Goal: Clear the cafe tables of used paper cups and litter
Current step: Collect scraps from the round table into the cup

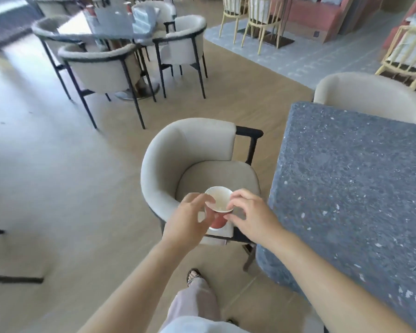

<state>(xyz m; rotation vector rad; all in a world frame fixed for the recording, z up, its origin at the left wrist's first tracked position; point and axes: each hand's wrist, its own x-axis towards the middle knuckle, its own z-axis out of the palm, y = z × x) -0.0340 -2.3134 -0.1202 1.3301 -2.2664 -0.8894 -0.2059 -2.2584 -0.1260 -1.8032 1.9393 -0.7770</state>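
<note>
Both bare forearms reach forward from the bottom of the view, meeting over a cream upholstered chair (190,159) with a dark frame. Between the 2 hands sits 1 paper cup (218,210), held in the air above the chair's seat. Its outside is red, its inside and rolled rim are white, and its mouth tilts slightly toward the camera; it looks empty apart from a faint stain on the inner wall. The left hand (189,217) is curled partly closed, thumb and fingers touching the cup's left side just under the rim. The right hand (250,212) is likewise half curled, its fingertips (231,203) resting on the rim's right edge and its thumb lying near the red wall below. Motion blur softens the left fingers, so exactly how firmly each hand grips cannot be told. Under the cup, a white folded napkin (223,230) shows against the seat's front edge.

Just right of the chair stands a grey speckled stone table (346,200). Below, a pale trouser leg and a patterned sandal (194,276) rest on the beige floor (58,188). Farther back, another table (111,22) ringed by similar chairs carries blurred items.
</note>
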